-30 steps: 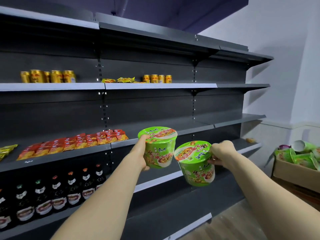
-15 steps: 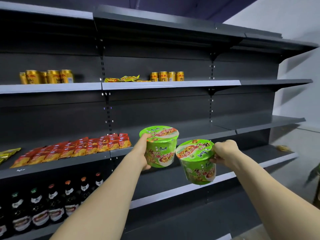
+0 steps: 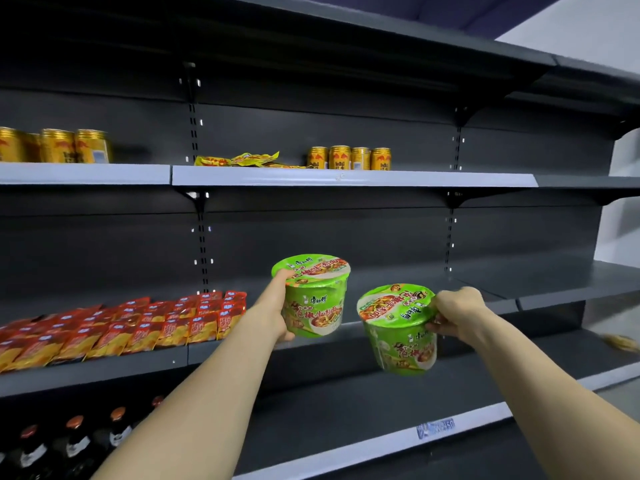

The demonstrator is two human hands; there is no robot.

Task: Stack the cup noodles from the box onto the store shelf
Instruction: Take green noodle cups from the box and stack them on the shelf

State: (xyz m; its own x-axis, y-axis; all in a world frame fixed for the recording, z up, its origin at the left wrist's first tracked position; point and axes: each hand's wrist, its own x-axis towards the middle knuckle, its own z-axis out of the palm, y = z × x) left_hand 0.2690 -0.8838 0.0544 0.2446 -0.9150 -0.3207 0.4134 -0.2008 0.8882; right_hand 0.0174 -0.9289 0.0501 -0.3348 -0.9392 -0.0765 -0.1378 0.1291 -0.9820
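Left hand (image 3: 277, 308): fingers wrapped round the side of the left cup (image 3: 315, 297), thumb up at the lid rim; cup upright, held in the air in front of the middle shelf (image 3: 485, 282); not yet set down
Right hand (image 3: 457, 310): fingers curled on the rim and upper wall of the right cup (image 3: 398, 332); cup tilted, lid leaning toward the left cup; held lower, resting on no shelf
Gap between cups: near, not touching
Box: out of view
Risk, slip: right cup is gripped only near its top and hangs tilted; wrap looks glossy; judged likely to swing or drop if the fingers ease
Risk, collision: both cups going in together could knock rims; cause is the close spacing
Risk, bad footing: red snack packets (image 3: 138, 323) lie just left of the bare stretch; a cup placed too far left would sit on a packet and lean
Risk, topple: right cup set down unlevelled could roll off the shelf lip; level it first
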